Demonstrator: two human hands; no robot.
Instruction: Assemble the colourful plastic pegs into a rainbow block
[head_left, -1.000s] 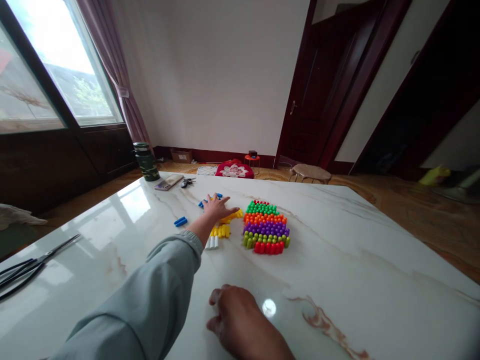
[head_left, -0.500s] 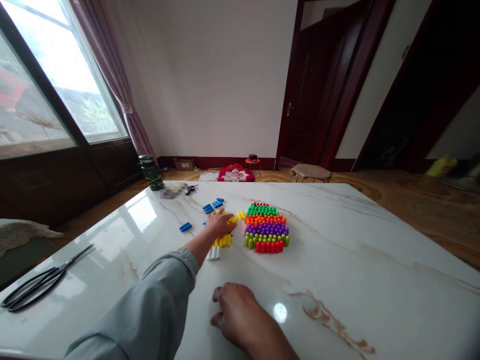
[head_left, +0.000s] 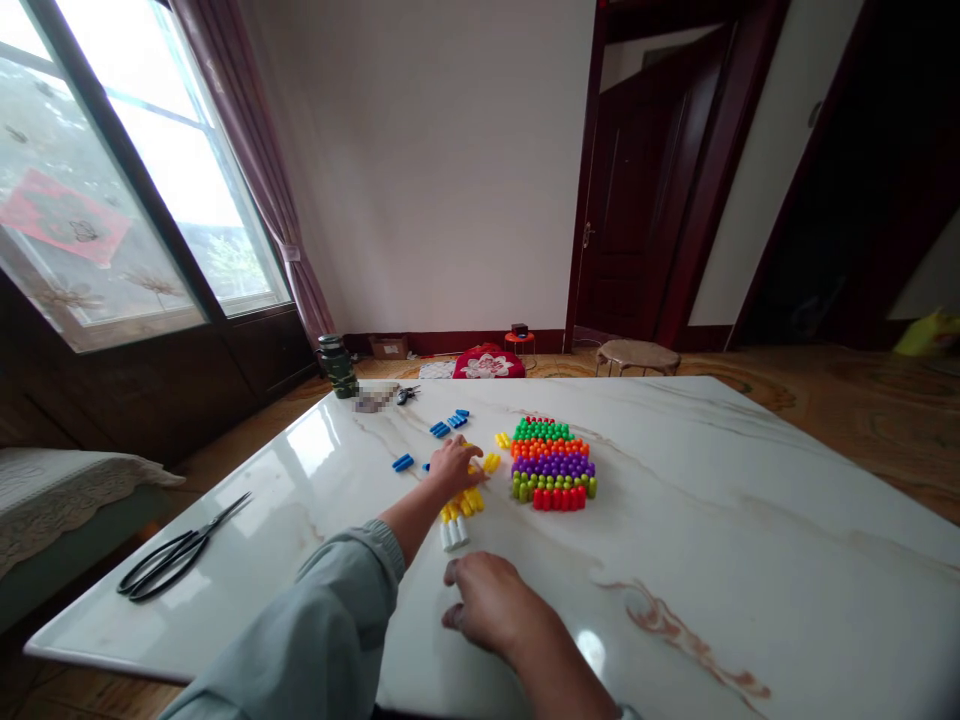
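Right hand: the right hand [head_left: 487,605] lies low on the white table [head_left: 712,530], closest to the person. Its fingers are bent a little and it holds nothing.
White pegs: two or three white pegs [head_left: 452,533] lie just past the right hand, close to its fingertips but not touching them.
Left hand: the left hand [head_left: 454,467] reaches out farther, with a grey sleeve [head_left: 330,610] on the arm. Its fingers curl down over the yellow pegs [head_left: 469,500]. I cannot tell if it has picked one up.
More yellow: a few more yellow pegs [head_left: 495,455] lie just to the right of the left hand.
Peg block: right of the left hand stands a block of pegs [head_left: 553,463] in rows of green, orange, purple, light green and red.
Blue pegs: some blue pegs [head_left: 403,463] lie left of the left hand, and more blue pegs [head_left: 448,423] lie just past it.
Scissors: black scissors [head_left: 176,553] lie far to the left of both hands.
Far end: a dark green bottle [head_left: 337,365] and some keys [head_left: 407,394] sit well past the left hand.
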